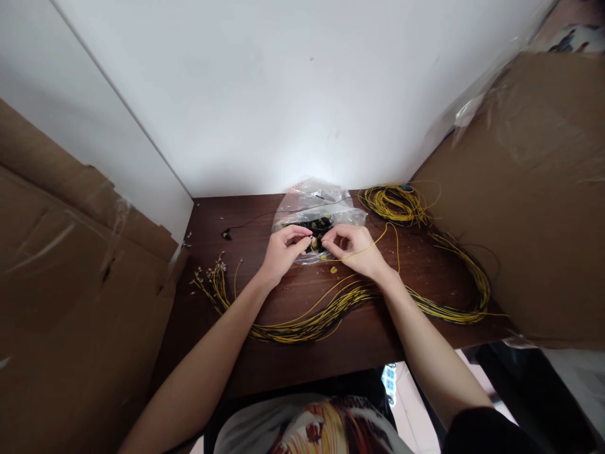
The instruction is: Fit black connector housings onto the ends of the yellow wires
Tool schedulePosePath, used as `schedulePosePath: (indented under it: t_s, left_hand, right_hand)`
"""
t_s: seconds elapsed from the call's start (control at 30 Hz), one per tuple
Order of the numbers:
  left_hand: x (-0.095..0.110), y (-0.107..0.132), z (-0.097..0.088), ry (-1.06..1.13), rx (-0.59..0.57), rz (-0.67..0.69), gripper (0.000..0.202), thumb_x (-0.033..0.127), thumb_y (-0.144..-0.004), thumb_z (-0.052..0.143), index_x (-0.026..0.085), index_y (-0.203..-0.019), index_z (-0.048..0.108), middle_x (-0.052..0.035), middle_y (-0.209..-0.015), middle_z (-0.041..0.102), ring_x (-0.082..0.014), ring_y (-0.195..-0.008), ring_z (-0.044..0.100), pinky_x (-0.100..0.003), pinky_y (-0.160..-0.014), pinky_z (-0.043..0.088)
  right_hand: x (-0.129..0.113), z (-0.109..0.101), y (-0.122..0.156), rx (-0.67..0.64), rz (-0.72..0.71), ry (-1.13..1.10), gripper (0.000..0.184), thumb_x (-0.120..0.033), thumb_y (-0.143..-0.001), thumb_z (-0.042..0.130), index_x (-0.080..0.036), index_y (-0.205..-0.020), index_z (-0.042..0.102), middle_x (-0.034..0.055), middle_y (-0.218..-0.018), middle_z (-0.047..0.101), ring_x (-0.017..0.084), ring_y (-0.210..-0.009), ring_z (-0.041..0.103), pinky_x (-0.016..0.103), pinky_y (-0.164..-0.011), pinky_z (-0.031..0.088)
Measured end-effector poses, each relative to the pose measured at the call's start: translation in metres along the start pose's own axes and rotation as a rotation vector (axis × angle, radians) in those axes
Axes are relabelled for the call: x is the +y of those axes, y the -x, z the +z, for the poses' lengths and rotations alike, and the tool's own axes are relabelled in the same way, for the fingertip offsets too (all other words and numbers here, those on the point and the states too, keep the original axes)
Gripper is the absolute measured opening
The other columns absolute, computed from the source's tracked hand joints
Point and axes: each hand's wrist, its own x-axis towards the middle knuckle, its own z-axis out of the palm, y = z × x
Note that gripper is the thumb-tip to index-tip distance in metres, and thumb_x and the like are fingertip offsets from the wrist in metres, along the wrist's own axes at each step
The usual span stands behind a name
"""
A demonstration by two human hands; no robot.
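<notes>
My left hand (282, 251) and my right hand (354, 248) meet in a pinch over the dark wooden table (331, 353). Their fingertips are closed on a small yellow-and-dark part at the end of a thin yellow wire (378, 239), which loops off to the right. Right behind the fingers lies a clear plastic bag (316, 205) with small black parts inside. A long bundle of yellow wires (312, 321) runs under both wrists, its connector ends (208, 277) fanned out at the left. A coil of yellow wire (396, 202) lies at the back right.
Brown cardboard sheets stand on the left (70, 284) and the right (534, 202) of the table. A white wall (283, 94) closes the back. A thin black wire with a small plug (227, 234) lies at the back left.
</notes>
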Motion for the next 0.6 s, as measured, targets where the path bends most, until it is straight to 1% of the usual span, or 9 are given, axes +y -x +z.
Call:
schedulePosePath:
  t_s: [0.1,0.17,0.23,0.37,0.47,0.6]
  left_hand:
    - [0.0000,-0.0001,-0.0001,0.002,-0.004,0.005,0.016,0.022,-0.069,0.065,0.013,-0.081,0.064,-0.0021,-0.073,0.065,-0.0076,-0.056,0.053,-0.021,-0.056,0.045]
    - [-0.0001,-0.0002,0.0000,0.000,-0.005,0.004,0.016,0.022,-0.069,0.065,0.012,-0.081,0.064,-0.0023,-0.073,0.064,-0.0076,-0.056,0.052,-0.021,-0.055,0.044]
    - [-0.0002,-0.0003,0.0000,0.000,-0.004,0.003,0.015,0.022,-0.069,0.065,0.013,-0.081,0.064,-0.0024,-0.073,0.064,-0.0078,-0.056,0.052,-0.021,-0.055,0.044]
    - [-0.0004,-0.0003,0.0000,0.002,-0.003,0.000,0.016,0.023,-0.068,0.065,0.013,-0.080,0.063,-0.0022,-0.073,0.064,-0.0081,-0.056,0.053,-0.022,-0.056,0.045]
    - [0.0000,-0.0002,0.0000,0.001,-0.007,-0.004,0.016,0.023,-0.068,0.065,0.013,-0.080,0.063,-0.0023,-0.073,0.064,-0.0081,-0.056,0.053,-0.022,-0.056,0.045]
    - [0.0010,0.0001,0.0002,-0.005,-0.009,-0.002,0.016,0.024,-0.068,0.065,0.013,-0.079,0.063,-0.0018,-0.073,0.064,-0.0080,-0.056,0.053,-0.022,-0.056,0.045]
  right_hand:
    - [0.0021,-0.0021,0.0013,-0.124,-0.008,0.100,0.007,-0.020,-0.075,0.061,-0.016,-0.069,0.062,0.0005,-0.066,0.062,0.010,-0.058,0.051,0.022,-0.055,0.036]
    - [0.0032,-0.0019,0.0016,-0.179,-0.009,0.156,0.009,-0.022,-0.073,0.063,-0.017,-0.066,0.061,0.0002,-0.065,0.059,0.011,-0.059,0.050,0.023,-0.056,0.034]
    - [0.0039,-0.0010,0.0015,-0.212,-0.011,0.193,0.011,-0.023,-0.073,0.065,-0.017,-0.065,0.061,0.0002,-0.064,0.058,0.011,-0.061,0.049,0.023,-0.058,0.034]
    - [0.0053,0.0007,0.0015,-0.259,-0.011,0.206,0.010,-0.024,-0.073,0.065,-0.017,-0.067,0.062,0.0004,-0.066,0.057,0.011,-0.061,0.049,0.023,-0.058,0.033]
    - [0.0062,0.0015,0.0014,-0.262,-0.011,0.178,0.011,-0.023,-0.074,0.064,-0.016,-0.066,0.060,0.0005,-0.067,0.056,0.011,-0.061,0.049,0.023,-0.057,0.033]
    - [0.0052,0.0013,0.0005,-0.164,0.006,0.067,0.012,-0.025,-0.078,0.061,-0.015,-0.071,0.059,0.0007,-0.068,0.057,0.010,-0.058,0.049,0.022,-0.055,0.035]
